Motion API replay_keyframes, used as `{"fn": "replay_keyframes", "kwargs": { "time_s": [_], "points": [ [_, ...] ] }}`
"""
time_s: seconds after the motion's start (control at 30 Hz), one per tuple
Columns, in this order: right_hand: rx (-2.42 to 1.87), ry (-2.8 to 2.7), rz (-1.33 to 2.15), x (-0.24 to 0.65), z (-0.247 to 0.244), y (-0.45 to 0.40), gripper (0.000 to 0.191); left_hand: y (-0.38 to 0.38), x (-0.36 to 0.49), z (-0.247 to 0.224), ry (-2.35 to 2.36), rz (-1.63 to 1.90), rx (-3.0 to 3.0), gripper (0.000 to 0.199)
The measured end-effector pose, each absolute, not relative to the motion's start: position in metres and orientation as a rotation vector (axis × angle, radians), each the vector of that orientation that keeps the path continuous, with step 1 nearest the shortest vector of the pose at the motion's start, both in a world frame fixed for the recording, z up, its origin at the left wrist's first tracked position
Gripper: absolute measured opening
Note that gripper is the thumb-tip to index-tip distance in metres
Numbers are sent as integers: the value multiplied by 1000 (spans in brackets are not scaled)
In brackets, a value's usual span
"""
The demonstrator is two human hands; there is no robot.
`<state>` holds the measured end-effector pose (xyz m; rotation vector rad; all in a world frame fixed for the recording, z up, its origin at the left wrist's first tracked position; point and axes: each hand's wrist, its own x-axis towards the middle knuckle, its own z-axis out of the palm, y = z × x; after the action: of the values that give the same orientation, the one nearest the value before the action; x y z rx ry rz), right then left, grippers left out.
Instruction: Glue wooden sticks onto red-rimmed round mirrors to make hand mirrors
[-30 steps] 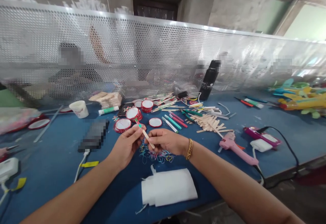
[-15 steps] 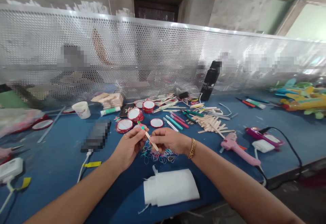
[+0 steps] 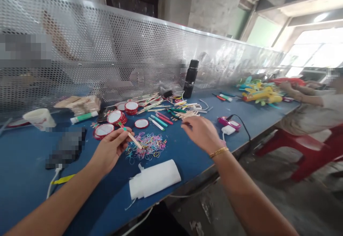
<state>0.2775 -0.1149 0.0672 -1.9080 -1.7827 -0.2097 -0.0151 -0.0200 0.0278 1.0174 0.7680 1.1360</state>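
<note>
Above blue tabletop, left fingers pinch a slanting stick, green end forward-left; right fingers' grip unclear.

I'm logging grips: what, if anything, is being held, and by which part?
The left hand pinches a wooden craft stick near its coloured end. Whether the right hand holds anything cannot be told.
</note>
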Motion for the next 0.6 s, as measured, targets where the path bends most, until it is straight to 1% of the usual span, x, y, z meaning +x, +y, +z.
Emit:
{"fn": "replay_keyframes", "kwargs": {
  "time_s": [0.1, 0.17, 0.23, 0.43, 0.6],
  "points": [
    [-2365, -1576, -544, 316, 50, -140, 27, -19, -15, 26, 761, 1138, 1009, 23],
    [-2559, -1498, -584, 332, 38, -146, 30, -20, -15, 27, 759, 1136, 1004, 22],
    [-2676, -1518, -528, 341, 29, -144, 31, -21, -14, 28, 757, 1125, 1012, 22],
    [-2804, -1560, -326, 349, 20, -125, 34, -26, -15, 34, 727, 1080, 1052, 25],
    [-2680, -1592, -298, 352, 19, -125, 31, -26, -17, 33, 715, 1060, 1057, 25]
  ]
}}
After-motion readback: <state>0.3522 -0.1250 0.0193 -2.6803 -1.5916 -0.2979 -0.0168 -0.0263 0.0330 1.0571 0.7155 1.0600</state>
